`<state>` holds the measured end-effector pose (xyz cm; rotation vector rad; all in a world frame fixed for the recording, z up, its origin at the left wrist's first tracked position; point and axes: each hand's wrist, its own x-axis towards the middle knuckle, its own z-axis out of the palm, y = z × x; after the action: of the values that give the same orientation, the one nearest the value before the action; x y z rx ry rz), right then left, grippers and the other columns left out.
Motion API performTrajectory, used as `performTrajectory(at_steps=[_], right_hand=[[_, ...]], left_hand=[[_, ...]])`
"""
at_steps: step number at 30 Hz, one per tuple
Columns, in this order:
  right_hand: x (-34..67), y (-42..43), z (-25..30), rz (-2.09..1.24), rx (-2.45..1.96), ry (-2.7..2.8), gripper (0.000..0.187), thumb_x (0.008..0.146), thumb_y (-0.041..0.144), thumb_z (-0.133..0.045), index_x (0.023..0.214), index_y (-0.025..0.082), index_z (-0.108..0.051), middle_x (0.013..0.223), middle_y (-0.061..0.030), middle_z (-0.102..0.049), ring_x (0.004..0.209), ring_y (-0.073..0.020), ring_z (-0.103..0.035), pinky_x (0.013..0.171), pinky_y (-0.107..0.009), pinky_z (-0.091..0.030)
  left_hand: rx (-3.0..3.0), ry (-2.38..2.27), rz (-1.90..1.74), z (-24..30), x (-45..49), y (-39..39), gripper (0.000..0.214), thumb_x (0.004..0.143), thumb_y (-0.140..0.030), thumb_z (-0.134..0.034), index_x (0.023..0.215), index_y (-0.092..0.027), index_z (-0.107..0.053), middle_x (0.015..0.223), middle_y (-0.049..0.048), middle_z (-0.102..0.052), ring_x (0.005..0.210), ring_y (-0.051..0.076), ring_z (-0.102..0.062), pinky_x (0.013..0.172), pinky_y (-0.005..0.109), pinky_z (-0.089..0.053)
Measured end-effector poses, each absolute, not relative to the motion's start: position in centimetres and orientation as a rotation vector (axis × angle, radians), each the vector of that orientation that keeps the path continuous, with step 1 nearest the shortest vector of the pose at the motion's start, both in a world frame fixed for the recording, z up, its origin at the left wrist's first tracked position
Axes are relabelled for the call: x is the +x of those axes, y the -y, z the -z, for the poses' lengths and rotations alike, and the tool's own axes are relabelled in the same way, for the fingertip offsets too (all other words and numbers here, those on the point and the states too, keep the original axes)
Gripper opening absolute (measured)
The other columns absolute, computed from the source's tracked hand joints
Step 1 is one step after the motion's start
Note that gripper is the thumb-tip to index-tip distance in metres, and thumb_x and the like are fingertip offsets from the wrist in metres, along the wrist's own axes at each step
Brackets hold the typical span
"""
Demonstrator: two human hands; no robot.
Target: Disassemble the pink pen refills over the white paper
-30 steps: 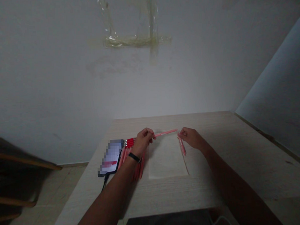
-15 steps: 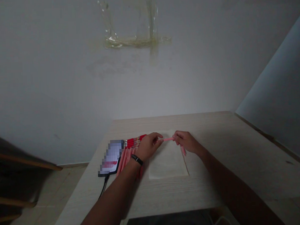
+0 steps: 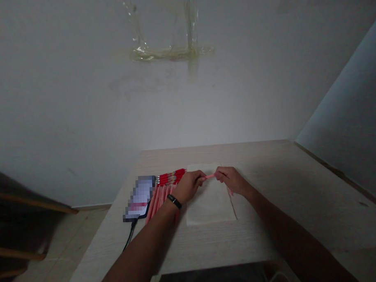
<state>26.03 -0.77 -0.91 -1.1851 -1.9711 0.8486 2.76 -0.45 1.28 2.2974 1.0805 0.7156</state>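
Both hands nearly together, left hand (image 3: 188, 187) and right hand (image 3: 231, 180) pinched on one pink tube (image 3: 209, 177) that spans the small gap between them, above a pale paper sheet (image 3: 210, 207). Row of red-banded pink tubes (image 3: 165, 192) lies just left of my left hand, beside a pixelated phone (image 3: 140, 197).

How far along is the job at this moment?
Done: a row of pens lies beside the phone. In hand: the left hand and right hand grip one pink pen above a paper sheet. Left: a pink piece by the right hand.
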Motion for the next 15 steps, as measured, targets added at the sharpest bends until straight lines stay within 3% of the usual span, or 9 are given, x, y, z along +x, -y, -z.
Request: performTrajectory(at_steps=[4,9,15], right_hand=[[26.0,1.3,-0.1,-0.650,-1.111,2.025,0.031,0.098,0.040,-0.049,0.079,0.019,-0.061,0.067,0.0010,-0.055,0.059,-0.0116,-0.052,0.052,-0.022,-0.038],[26.3,1.4,0.1,-0.765,-1.146,1.972,0.028,0.096,0.048,-0.054,0.099,0.022,-0.066,0.071,0.0014,-0.059,0.051,-0.0115,-0.049,0.046,-0.022,-0.033],[26.6,0.4,0.7,-0.611,-1.127,2.094,0.031,0.100,0.035,-0.048,0.082,0.018,-0.067,0.074,-0.0011,-0.064,0.067,-0.0137,-0.056,0.062,-0.024,-0.038]], left_hand=[[2.282,-1.052,-0.722,-1.5,2.7,0.3,0.022,0.097,-0.028,-0.050,0.095,-0.016,-0.069,0.074,0.0009,-0.067,0.066,0.014,-0.058,0.063,0.024,-0.038],[2.371,-1.169,-0.808,-1.5,2.7,0.4,0.021,0.095,-0.034,-0.057,0.098,-0.018,-0.070,0.087,0.0045,-0.071,0.076,0.017,-0.061,0.068,0.026,-0.040],[2.418,-1.171,-0.831,-1.2,2.8,0.4,0.021,0.097,-0.033,-0.056,0.101,-0.019,-0.071,0.093,0.0050,-0.071,0.083,0.018,-0.063,0.074,0.028,-0.043]])
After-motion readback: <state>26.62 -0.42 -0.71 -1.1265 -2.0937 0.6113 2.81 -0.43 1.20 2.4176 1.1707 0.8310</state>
